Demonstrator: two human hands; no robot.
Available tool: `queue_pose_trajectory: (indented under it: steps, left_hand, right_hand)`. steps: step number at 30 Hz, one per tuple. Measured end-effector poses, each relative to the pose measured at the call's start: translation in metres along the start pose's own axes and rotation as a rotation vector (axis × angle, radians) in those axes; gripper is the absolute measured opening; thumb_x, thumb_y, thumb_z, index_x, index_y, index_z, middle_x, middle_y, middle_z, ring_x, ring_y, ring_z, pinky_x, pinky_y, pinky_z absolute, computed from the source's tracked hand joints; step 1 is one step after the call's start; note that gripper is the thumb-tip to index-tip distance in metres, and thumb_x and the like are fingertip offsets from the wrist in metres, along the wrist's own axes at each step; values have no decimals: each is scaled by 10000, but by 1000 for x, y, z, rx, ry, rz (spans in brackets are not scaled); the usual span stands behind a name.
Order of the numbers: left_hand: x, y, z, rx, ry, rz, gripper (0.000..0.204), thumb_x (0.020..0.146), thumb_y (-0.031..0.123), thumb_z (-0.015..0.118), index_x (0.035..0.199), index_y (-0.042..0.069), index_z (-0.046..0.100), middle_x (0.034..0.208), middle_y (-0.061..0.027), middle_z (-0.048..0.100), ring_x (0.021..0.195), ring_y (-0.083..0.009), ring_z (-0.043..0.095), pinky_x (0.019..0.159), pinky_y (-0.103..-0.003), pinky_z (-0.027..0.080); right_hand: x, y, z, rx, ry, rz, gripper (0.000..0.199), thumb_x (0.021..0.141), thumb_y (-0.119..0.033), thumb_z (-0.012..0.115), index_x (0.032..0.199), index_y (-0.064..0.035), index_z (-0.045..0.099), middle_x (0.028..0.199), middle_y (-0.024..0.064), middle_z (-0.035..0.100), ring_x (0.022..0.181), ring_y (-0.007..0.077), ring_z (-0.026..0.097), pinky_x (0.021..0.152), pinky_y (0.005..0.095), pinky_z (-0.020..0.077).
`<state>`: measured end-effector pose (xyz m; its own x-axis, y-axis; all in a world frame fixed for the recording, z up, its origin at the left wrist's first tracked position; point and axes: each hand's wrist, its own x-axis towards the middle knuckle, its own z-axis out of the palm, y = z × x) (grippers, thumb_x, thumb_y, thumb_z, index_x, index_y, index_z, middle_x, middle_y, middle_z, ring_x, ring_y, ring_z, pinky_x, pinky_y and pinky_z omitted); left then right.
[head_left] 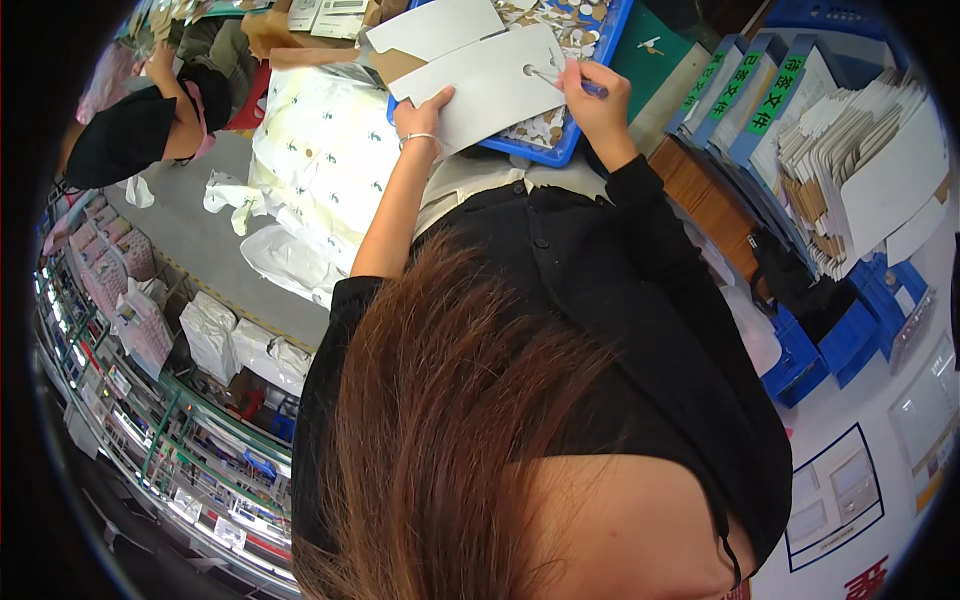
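Observation:
My left hand grips the lower left edge of a flat white card, thumb on top. A small round hole shows near the card's right end. My right hand is closed round a slim tool with a dark blue handle, its thin tip pointing at that hole. Whether the tip touches the card I cannot tell. Under the card stands a blue tray holding many small round white and brown discs. Another white card with a brown patch lies just beyond.
Right of the tray is a green mat, then upright blue file holders and a stack of white cardboard pieces. White plastic sheeting covers something on the left. Farther left, another person works. Shelving stands lower left.

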<state>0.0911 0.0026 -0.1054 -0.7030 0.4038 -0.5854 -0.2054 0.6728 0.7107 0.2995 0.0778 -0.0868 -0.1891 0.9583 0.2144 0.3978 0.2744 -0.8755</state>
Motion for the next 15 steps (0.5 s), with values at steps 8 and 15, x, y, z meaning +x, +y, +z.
queue_pose_trajectory:
  steps: [8, 15]
  left_hand:
    - [-45, 28, -40, -328, -73, 118, 330, 642, 82, 731, 835, -109, 543, 734, -185, 608, 619, -222, 610, 502, -253, 510]
    - [-62, 51, -67, -507, -444, 56, 267, 699, 44, 667, 897, -79, 537, 780, -157, 608, 644, -203, 605, 550, -250, 508]
  right_hand:
    - [30, -87, -115, 199, 401, -122, 270, 854, -84, 418, 644, -11, 571, 716, 80, 616, 658, 149, 549, 665, 231, 414]
    - [37, -115, -108, 191, -203, 249, 203, 872, -177, 491, 834, -7, 595, 749, 29, 591, 595, 93, 449, 571, 190, 343]
